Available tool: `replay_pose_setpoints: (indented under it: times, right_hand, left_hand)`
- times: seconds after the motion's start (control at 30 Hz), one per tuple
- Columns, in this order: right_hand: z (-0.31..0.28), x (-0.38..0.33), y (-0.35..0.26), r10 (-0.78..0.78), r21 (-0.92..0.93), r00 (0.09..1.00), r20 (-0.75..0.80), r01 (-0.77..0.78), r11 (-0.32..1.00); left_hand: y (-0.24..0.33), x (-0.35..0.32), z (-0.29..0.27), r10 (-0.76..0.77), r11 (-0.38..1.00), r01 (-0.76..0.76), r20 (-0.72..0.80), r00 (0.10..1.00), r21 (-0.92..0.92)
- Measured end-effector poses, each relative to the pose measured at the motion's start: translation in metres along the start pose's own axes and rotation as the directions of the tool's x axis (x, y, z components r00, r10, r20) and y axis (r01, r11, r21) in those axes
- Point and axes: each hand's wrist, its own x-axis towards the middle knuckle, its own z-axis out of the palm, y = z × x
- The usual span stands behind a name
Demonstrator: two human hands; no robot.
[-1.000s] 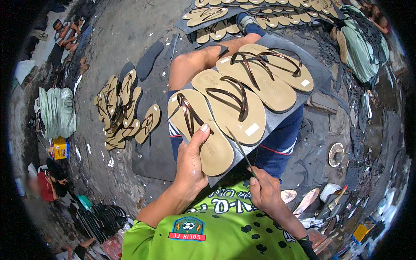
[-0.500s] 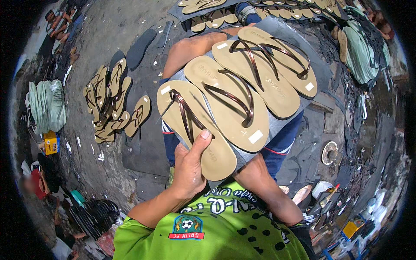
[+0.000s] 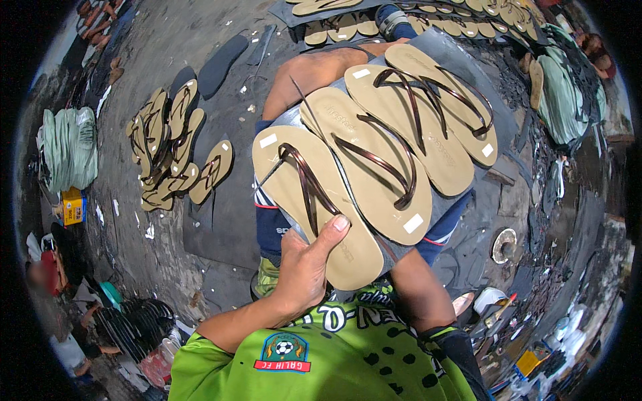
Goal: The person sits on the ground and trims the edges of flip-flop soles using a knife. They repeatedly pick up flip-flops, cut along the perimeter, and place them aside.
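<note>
Four tan flip-flops with shiny brown straps lie side by side on a dark grey sheet (image 3: 438, 50) over my lap. My left hand (image 3: 304, 271) grips the heel end of the leftmost flip-flop (image 3: 358, 264), its thumb pressed on top beside the strap; the other fingers are underneath. A thin strap end sticks out past that flip-flop's left edge. The second flip-flop (image 3: 334, 123) lies against it, and a third flip-flop (image 3: 448, 154) and a fourth flip-flop (image 3: 408, 60) are farther right. My right hand (image 3: 416, 271) reaches in under the second one, blurred, with its fingers hidden.
A pile of flip-flops (image 3: 157, 140) lies on the ground at left, near a dark sole (image 3: 222, 65). Rows of flip-flops (image 3: 461, 27) line the far side. Green sacks (image 3: 67, 150) stand at left, with another green sack (image 3: 560, 93) at right. People sit at the far edges.
The flip-flops on my lap appear slightly lower and to the right in view. My left hand keeps its hold. My right hand has drawn back a little to the right.
</note>
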Motion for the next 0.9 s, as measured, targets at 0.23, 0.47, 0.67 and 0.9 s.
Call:
replay_pose_setpoints:
  times: [0.23, 0.47, 0.67, 0.9]
  right_hand:
    - [0.027, 0.043, 0.028, 0.034, -0.118, 0.996, 0.086, -0.024, 0.993]
    - [0.021, 0.063, 0.03, 0.038, 0.141, 0.995, 0.095, -0.051, 0.989]
    - [-0.074, 0.007, -0.071, 0.174, 0.767, 0.984, -0.042, -0.08, 0.636]
    - [-0.1, -0.014, -0.069, 0.177, 0.507, 0.983, -0.053, -0.126, 0.852]
  left_hand:
    - [0.008, -0.011, -0.003, -0.041, 0.996, 0.041, 0.003, 0.999, 0.073]
    - [0.018, -0.049, -0.03, -0.08, 0.928, 0.012, 0.17, 0.982, 0.372]
    - [0.017, -0.031, -0.056, -0.015, 0.82, -0.148, 0.28, 0.96, 0.553]
    - [0.051, 0.032, -0.013, 0.402, 0.915, -0.403, 0.135, 0.905, -0.025]
